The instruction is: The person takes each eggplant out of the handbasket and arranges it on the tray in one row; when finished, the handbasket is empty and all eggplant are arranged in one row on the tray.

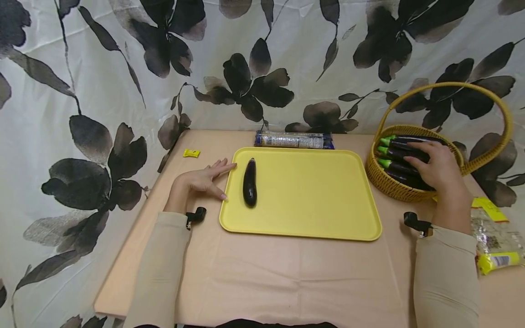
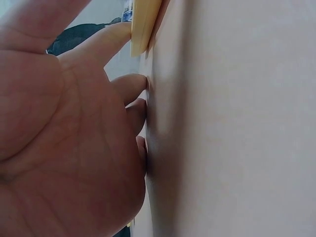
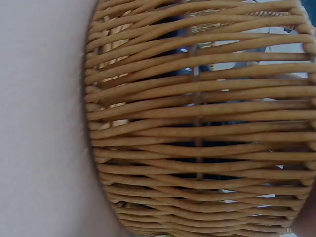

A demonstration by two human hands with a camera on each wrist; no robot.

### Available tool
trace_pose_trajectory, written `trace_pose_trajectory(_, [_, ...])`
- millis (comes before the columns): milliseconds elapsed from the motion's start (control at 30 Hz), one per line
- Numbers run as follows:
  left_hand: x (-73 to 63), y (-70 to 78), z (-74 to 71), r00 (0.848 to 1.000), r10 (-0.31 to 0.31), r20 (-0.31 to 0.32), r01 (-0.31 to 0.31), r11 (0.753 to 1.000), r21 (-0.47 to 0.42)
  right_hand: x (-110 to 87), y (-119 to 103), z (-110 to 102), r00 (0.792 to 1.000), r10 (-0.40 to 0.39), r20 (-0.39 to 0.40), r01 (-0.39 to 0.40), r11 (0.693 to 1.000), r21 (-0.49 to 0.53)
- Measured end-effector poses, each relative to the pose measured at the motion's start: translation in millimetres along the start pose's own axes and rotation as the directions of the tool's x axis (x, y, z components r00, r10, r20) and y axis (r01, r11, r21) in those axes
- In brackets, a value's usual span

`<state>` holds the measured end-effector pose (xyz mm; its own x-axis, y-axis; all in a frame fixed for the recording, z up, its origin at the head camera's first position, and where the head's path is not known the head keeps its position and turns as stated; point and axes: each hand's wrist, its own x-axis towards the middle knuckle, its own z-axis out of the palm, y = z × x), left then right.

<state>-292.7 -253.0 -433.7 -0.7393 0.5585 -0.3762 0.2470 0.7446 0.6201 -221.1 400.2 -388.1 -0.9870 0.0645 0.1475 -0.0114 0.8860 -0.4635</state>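
Note:
On the left part of a yellow tray (image 1: 307,196) lies a dark purple eggplant (image 1: 249,183). My left hand (image 1: 201,178) rests at the tray's left side, fingers spread, with index finger and thumb at its edge. In the left wrist view its palm faces the camera and the other fingertips meet the tabletop. Over at the right, a wicker basket (image 1: 404,193) holds several eggplants (image 1: 395,166) with green stem ends. My right hand (image 1: 440,166) reaches into it, thumb and fingers about one eggplant (image 1: 399,153). In the right wrist view, the basket wall (image 3: 197,118) hides this grip.
Behind the tray lies a blue-and-clear wrapped roll (image 1: 294,140). A small yellow packet (image 1: 191,153) is at the back left. A clear plastic bag with yellow ends (image 1: 498,237) lies right of my right forearm. The basket's tall handle (image 1: 508,123) arches above it, near the floral curtain (image 1: 254,91).

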Motion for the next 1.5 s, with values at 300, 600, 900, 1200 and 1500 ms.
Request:
trace_pose_trajectory(300, [-0.4,0.6,-0.4,1.0,0.006,0.0,-0.006,1.0,0.012,3.4,9.6,6.5,0.999,-0.03,0.014,0.031,0.99,-0.139])
trace_pose_trajectory(600, [-1.3,1.1,1.3,1.0,0.002,-0.006,-0.002,1.0,-0.009,4.0,10.8,7.3,1.0,0.021,-0.017,-0.024,0.981,-0.195])
trace_pose_trajectory(900, [0.7,0.1,1.1,1.0,0.006,-0.003,-0.006,1.0,-0.017,4.8,14.6,8.3,0.998,0.029,-0.055,-0.036,0.989,-0.14])
trace_pose_trajectory(1200, [-0.1,2.2,-0.2,1.0,0.004,0.004,-0.003,1.0,-0.018,3.2,12.7,6.3,0.997,0.043,-0.057,-0.044,0.999,-0.02])
trace_pose_trajectory(1500, [0.0,2.6,-0.3,1.0,-0.009,0.008,0.009,1.0,-0.011,1.0,-0.9,-1.7,0.991,0.133,-0.018,-0.13,0.984,0.123])
